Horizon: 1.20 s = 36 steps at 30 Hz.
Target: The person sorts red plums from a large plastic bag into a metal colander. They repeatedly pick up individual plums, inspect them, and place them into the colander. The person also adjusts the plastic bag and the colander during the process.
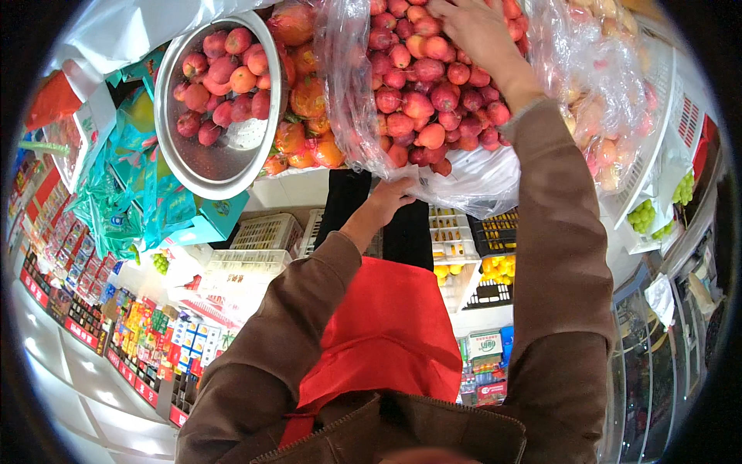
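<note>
A heap of small red crabapple-like fruits (pixel 429 104) lies in a clear plastic bag liner (pixel 353 87) at the top centre. My right hand (pixel 478 29) reaches onto the far part of the heap; its fingertips are partly cut off by the picture's edge, so its hold is unclear. At the near edge of the fruit, my left hand (pixel 385 203) grips the rim of the plastic liner. A steel bowl with a perforated bottom (pixel 217 156), holding similar red fruits (pixel 223 69), stands left of the heap.
Orange fruits in clear wrapping (pixel 307 145) sit between bowl and heap. Pale fruits under plastic (pixel 603 116) fill a white basket (pixel 655 151) at right. Teal bags (pixel 122 197) lie at left. Plastic crates (pixel 455 232) are below, beyond the red apron (pixel 394 325).
</note>
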Each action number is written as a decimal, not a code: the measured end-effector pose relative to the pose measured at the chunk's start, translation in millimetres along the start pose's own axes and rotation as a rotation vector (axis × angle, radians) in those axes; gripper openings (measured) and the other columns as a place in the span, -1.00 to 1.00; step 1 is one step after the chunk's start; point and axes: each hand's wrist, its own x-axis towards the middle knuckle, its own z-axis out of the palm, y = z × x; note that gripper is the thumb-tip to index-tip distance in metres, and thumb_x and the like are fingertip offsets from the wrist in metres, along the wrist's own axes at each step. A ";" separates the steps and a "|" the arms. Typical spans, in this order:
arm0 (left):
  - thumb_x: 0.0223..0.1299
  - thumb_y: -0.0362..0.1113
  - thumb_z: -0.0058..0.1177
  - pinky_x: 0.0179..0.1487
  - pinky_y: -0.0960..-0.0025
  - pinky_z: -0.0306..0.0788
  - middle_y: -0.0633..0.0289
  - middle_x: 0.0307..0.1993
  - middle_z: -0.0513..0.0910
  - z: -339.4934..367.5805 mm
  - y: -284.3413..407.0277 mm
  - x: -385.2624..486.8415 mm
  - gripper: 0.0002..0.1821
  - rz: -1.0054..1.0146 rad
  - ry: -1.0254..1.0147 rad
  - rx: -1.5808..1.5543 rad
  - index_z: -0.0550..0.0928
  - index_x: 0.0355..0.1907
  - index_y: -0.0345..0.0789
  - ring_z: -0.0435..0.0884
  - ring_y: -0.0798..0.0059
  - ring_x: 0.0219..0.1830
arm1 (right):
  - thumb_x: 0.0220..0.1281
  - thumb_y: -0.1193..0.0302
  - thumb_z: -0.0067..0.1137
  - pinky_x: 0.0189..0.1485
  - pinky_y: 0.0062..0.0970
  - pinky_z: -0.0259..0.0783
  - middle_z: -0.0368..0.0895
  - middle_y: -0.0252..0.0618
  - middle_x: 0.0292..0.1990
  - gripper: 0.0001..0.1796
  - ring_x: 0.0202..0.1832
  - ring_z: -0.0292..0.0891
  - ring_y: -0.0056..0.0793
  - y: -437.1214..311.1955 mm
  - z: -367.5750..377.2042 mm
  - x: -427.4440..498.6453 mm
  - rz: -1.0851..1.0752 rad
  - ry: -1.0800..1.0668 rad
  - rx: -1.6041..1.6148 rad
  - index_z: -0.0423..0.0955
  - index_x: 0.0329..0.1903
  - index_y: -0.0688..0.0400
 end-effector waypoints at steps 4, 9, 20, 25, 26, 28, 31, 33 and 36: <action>0.44 0.04 0.17 0.10 0.32 0.57 0.17 0.13 0.69 5.6 40.1 -27.7 -0.51 -0.254 -0.017 0.365 0.61 0.24 -0.23 0.69 0.35 0.09 | 0.24 0.40 0.19 0.59 0.16 -0.11 0.46 -0.07 0.36 -0.83 0.55 0.11 0.05 -3.7 -10.5 -35.6 0.005 0.111 -0.021 0.65 -0.16 0.15; 0.38 -0.06 0.24 -0.23 0.17 0.56 0.04 -0.38 0.74 20.4 117.3 -77.6 -0.64 0.481 -0.083 1.249 0.76 -0.19 -0.38 0.74 0.26 -0.33 | 0.22 0.38 0.25 0.54 -0.01 0.15 0.55 -0.17 0.28 -0.71 0.47 0.30 -0.13 -66.1 42.1 -35.8 -0.124 0.211 0.154 0.63 0.00 0.11; 0.42 0.05 -0.10 0.59 -0.47 -0.40 0.04 0.61 0.18 62.3 313.8 -6.3 -0.41 0.550 0.621 2.934 0.57 0.38 -0.16 -0.06 -0.13 0.66 | 0.25 0.02 0.16 0.59 0.10 -0.11 0.31 -0.39 0.50 -0.34 0.56 0.10 -0.24 -128.0 94.7 -25.3 -0.202 -0.128 -0.274 0.46 0.42 -0.18; 0.45 0.20 -0.15 0.59 -0.44 -0.59 0.11 0.67 0.04 50.7 366.7 -7.8 -0.23 0.171 0.786 3.127 0.31 0.59 -0.14 -0.22 -0.06 0.71 | 0.23 0.31 0.13 0.54 -0.02 0.07 0.46 -0.28 0.37 -0.58 0.44 0.28 -0.21 -85.7 61.1 -47.9 -0.189 -0.091 0.026 0.62 0.16 -0.09; 0.44 0.22 -0.15 0.58 -0.44 -0.60 0.12 0.67 0.04 47.3 372.9 -8.7 -0.21 0.165 0.785 3.105 0.29 0.60 -0.14 -0.22 -0.06 0.71 | 0.25 0.35 0.10 0.55 -0.03 0.06 0.47 -0.27 0.36 -0.60 0.44 0.28 -0.20 -76.3 53.4 -54.8 -0.209 -0.087 0.041 0.64 0.14 -0.06; 0.42 0.25 -0.14 0.58 -0.44 -0.62 0.14 0.68 0.03 42.8 381.5 -9.1 -0.17 0.160 0.780 3.060 0.25 0.62 -0.13 -0.23 -0.07 0.71 | 0.28 0.38 0.06 0.56 -0.04 0.04 0.48 -0.26 0.36 -0.62 0.44 0.28 -0.19 -58.1 40.1 -68.5 -0.216 -0.078 -0.011 0.66 0.11 -0.03; 0.43 0.24 -0.14 0.58 -0.45 -0.60 0.12 0.67 0.05 42.3 376.3 -9.7 -0.18 0.065 0.748 3.065 0.25 0.62 -0.13 -0.22 -0.08 0.71 | 0.30 0.37 0.03 0.59 -0.02 -0.01 0.50 -0.26 0.35 -0.63 0.45 0.28 -0.19 -41.4 24.2 -85.7 -0.154 -0.058 -0.148 0.69 0.09 0.01; 0.44 0.20 -0.15 0.58 -0.44 -0.57 0.11 0.66 0.07 42.5 366.2 -15.9 -0.22 0.290 0.765 2.992 0.30 0.60 -0.14 -0.21 -0.09 0.70 | 0.29 0.37 0.03 0.60 -0.03 -0.03 0.51 -0.25 0.33 -0.63 0.45 0.28 -0.18 -39.6 15.9 -93.4 -0.096 0.010 -0.141 0.69 0.07 0.06; 0.47 0.06 -0.18 0.61 -0.42 -0.45 0.07 0.61 0.21 47.4 340.0 -20.1 -0.35 0.519 0.942 2.928 0.46 0.49 -0.20 -0.10 -0.12 0.68 | 0.25 0.37 0.06 0.59 -0.02 0.00 0.55 -0.19 0.30 -0.62 0.46 0.29 -0.18 -55.1 20.1 -84.4 -0.019 0.060 -0.123 0.68 0.07 0.12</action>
